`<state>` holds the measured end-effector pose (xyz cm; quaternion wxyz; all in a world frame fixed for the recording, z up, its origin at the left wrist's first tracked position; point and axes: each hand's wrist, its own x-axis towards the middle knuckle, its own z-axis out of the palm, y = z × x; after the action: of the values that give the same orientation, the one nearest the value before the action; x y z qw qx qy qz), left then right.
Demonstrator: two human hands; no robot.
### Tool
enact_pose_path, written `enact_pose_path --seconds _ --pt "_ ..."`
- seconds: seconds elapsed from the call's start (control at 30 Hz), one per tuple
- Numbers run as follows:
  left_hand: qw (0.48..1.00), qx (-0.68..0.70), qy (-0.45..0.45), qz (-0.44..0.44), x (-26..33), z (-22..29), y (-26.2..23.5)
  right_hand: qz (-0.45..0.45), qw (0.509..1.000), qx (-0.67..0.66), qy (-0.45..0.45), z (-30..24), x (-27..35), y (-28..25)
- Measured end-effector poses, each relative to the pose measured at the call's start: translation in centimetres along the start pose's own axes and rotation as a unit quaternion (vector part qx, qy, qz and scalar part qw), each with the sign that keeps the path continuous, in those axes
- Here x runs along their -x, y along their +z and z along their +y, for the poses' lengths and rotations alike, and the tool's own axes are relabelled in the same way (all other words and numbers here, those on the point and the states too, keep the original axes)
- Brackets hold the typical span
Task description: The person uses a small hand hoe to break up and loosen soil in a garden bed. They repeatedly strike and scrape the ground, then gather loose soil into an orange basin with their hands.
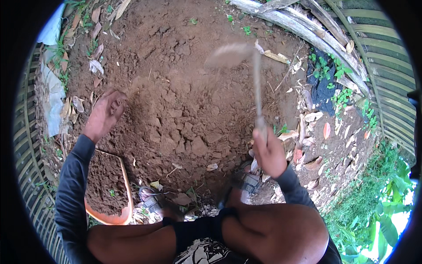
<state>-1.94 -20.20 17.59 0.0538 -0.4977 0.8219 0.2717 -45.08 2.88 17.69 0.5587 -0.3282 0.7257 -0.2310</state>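
My right hand (269, 149) is closed around the handle of a hand hoe (258, 88). The hoe is raised, its thin shaft pointing away from me. Its soil-coloured blade (231, 55) turns left at the far end and is smeared by motion. Below it lies loose, clumpy brown soil (189, 127). Over the soil's left side, my left hand (107, 113) has its fingers curled in; whether they hold any soil is hidden. Nearer me on the left, a container with an orange rim (129, 193) is full of dark, crumbly soil.
My sandalled feet (249, 182) stand at the soil's near edge. Dry leaves (313, 117) litter the right side, by a black sheet (323, 83). Pale dry stalks (299, 26) and a woven slatted fence (378, 57) border the far right. A whitish sheet (52, 97) lies at left.
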Motion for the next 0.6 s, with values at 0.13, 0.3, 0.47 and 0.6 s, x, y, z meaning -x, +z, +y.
enact_pose_path --seconds 0.13,0.3,0.47,0.6 --pt "1.0 -0.012 -0.014 -0.023 0.2 -0.8 0.0 0.063 0.951 0.252 -0.165 1.0 0.4 3.4" --pt "0.996 0.064 -0.049 -0.028 0.9 -2.0 -0.3 -0.096 0.966 0.239 -0.011 4.4 7.1 -0.6" --pt "0.999 0.015 -0.026 -0.024 1.3 -2.9 0.9 0.035 0.998 0.048 -0.029 3.1 2.4 -2.4" --pt "0.999 0.03 -0.041 -0.015 1.6 -3.0 0.2 -0.027 0.986 0.161 -0.034 4.8 2.5 3.5"
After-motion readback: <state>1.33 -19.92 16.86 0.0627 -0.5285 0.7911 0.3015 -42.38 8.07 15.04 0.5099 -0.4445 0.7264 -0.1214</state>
